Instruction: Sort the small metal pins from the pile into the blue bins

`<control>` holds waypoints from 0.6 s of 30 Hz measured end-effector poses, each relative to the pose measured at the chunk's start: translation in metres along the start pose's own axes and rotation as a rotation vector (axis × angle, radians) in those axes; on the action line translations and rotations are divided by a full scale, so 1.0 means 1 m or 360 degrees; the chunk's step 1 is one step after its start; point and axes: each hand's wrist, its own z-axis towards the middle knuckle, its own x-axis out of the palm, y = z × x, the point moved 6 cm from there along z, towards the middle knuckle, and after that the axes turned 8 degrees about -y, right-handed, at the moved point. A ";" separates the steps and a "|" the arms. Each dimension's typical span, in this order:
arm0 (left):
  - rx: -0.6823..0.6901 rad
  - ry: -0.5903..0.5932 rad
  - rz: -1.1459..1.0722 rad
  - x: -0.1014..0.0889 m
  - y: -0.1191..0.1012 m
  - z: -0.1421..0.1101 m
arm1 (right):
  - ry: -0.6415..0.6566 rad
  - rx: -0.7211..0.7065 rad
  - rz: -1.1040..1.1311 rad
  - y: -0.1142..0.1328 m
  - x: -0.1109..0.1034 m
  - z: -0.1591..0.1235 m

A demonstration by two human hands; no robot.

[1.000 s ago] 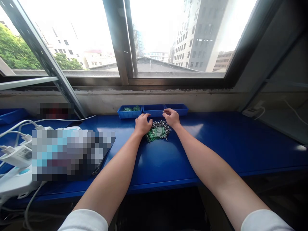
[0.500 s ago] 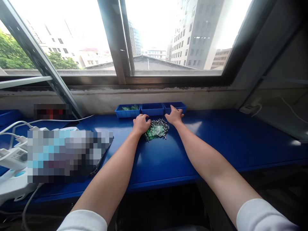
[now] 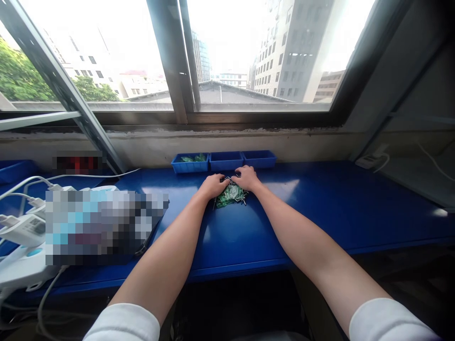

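Note:
A pile of small metal pins [image 3: 245, 195] and green, shiny plastic-looking pieces [image 3: 231, 195] lies on the blue table. My left hand [image 3: 212, 185] rests at the pile's left and back edge, fingers bent and thumb a little apart. At the back right of the pile is my right hand [image 3: 247, 178], its thumb reaching over the pins and apart from the fingers. I see nothing held in either hand, though the fingertips are partly hidden. Behind the hands stand a blue bin with green pieces [image 3: 190, 166], a middle blue bin [image 3: 226, 166] and a right blue bin [image 3: 259, 163].
White power strips with plugs and cables [image 3: 24, 232] lie on the left, next to a blurred-out object [image 3: 95, 227]. A metal shelf post [image 3: 81, 118] rises at the back left. The table's front edge [image 3: 241, 271] runs below my forearms; a window is behind.
My right hand held a thin small piece near the middle bin, then spread over the right bin, and is now back at the pile. My left hand has moved slightly inward over the pile.

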 end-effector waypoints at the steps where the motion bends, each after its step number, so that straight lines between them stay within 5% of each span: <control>1: 0.0006 0.0007 -0.0004 0.000 0.000 0.000 | 0.0083 -0.0023 -0.0012 0.002 0.005 -0.001; 5: 0.0004 0.0008 -0.0016 0.000 0.001 -0.001 | 0.0224 -0.0107 0.0032 0.003 0.015 -0.001; 18: 0.0067 -0.0151 -0.0153 -0.008 -0.004 0.000 | 0.0098 -0.0115 0.0505 0.008 0.000 -0.002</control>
